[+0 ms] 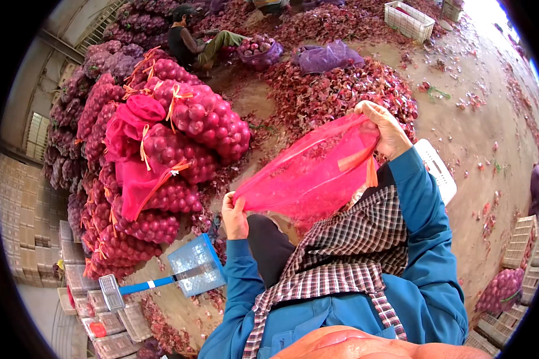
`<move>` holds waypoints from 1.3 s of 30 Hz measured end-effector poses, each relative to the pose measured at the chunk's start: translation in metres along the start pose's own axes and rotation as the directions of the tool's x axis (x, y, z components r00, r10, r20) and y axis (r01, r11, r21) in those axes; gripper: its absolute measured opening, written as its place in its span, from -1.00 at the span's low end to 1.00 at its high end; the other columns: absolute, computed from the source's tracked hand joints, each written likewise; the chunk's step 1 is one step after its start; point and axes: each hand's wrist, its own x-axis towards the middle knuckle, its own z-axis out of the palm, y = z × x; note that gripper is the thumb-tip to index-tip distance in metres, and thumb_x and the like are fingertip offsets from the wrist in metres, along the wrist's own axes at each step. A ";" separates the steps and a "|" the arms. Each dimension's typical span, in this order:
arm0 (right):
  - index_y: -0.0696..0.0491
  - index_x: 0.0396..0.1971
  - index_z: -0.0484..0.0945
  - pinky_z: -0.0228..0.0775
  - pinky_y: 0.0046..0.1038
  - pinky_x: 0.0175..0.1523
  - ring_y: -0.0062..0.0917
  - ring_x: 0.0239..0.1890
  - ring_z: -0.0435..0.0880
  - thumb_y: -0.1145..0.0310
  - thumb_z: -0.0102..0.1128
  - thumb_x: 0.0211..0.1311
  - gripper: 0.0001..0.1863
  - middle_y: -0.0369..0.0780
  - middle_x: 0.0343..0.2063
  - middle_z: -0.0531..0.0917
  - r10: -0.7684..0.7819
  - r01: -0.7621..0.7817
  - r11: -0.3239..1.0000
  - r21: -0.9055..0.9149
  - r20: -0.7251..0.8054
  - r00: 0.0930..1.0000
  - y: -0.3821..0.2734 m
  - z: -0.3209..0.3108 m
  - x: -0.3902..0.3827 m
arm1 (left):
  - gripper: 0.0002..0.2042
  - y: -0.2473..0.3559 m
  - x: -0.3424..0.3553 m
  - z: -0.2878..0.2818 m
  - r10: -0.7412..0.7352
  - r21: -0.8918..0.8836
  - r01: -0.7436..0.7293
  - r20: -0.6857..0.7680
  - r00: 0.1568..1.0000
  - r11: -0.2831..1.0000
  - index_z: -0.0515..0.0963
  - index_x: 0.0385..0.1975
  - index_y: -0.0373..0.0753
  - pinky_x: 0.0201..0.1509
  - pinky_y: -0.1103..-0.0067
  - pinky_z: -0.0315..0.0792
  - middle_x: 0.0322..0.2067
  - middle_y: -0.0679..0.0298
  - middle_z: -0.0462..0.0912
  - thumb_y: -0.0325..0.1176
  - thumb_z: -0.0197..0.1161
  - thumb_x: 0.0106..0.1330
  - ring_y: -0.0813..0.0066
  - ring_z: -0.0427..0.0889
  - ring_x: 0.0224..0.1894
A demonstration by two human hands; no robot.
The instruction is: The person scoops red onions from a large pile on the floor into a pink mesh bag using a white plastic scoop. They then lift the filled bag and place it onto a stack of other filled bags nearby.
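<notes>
A red mesh bag (308,170) is stretched between my two hands above my lap, and it looks slack with no onions in it. My left hand (235,216) pinches its near left edge. Farther off and to the right, my right hand (386,128) grips the opposite end, fingers closed on the mesh. An orange tie strip (371,172) hangs from the bag by my right hand. Left of the bag, filled mesh sacks of red onions (212,122) are stacked high, with loose red mesh bags (135,122) draped over them.
A blue platform scale (196,265) stands at my left. Ahead lies a heap of onion skins (341,90) with a purple mesh bag (326,57) on it. Another person (191,45) sits by a purple sack of onions (260,52). White crates (408,21) stand at the back right.
</notes>
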 end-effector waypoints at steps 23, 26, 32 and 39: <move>0.15 -0.19 0.53 0.34 -0.74 -0.54 -0.72 -0.59 0.53 0.44 0.08 0.30 -0.85 -0.30 -0.50 0.61 -0.066 0.040 0.994 -0.098 -0.280 0.958 0.002 -0.002 0.010 | -0.87 -0.024 -0.013 0.001 0.012 0.630 -0.074 0.102 0.995 0.773 0.60 -0.22 -0.33 -0.27 0.73 0.35 -0.38 0.46 0.59 -0.49 0.16 0.31 0.72 0.46 -0.38; 0.15 -0.24 0.56 0.22 -0.73 -0.61 -0.79 -0.66 0.44 0.37 0.10 0.30 -0.83 -0.32 -0.58 0.60 0.135 -0.128 0.870 -0.477 -0.021 0.991 -0.007 0.000 -0.003 | -0.85 -0.019 -0.007 -0.005 0.057 0.410 0.006 -0.141 0.988 0.912 0.53 -0.14 -0.24 -0.27 0.66 0.42 -0.34 0.42 0.60 -0.47 0.14 0.33 0.66 0.53 -0.35; 0.11 -0.35 0.59 0.18 -0.73 -0.56 -0.82 -0.65 0.41 0.29 0.12 0.31 -0.80 -0.35 -0.65 0.56 0.152 -0.074 0.743 -0.665 0.060 0.987 0.000 0.008 -0.002 | -0.95 -0.017 0.000 -0.033 -0.166 -0.205 0.138 -0.127 0.978 0.969 0.47 -0.25 -0.14 -0.18 0.45 0.55 -0.26 0.29 0.63 -0.43 0.11 0.35 0.41 0.63 -0.24; 0.14 -0.39 0.57 0.28 -0.63 -0.39 -0.78 -0.52 0.42 0.29 0.11 0.30 -0.78 -0.38 -0.60 0.55 -0.067 0.082 0.699 -0.710 0.049 0.997 0.013 -0.007 0.007 | -0.76 -0.018 0.002 -0.012 -0.336 -0.490 0.241 -0.114 0.935 0.838 0.45 0.00 -0.25 -0.02 0.51 0.51 -0.12 0.28 0.62 -0.41 0.09 0.36 0.43 0.61 -0.13</move>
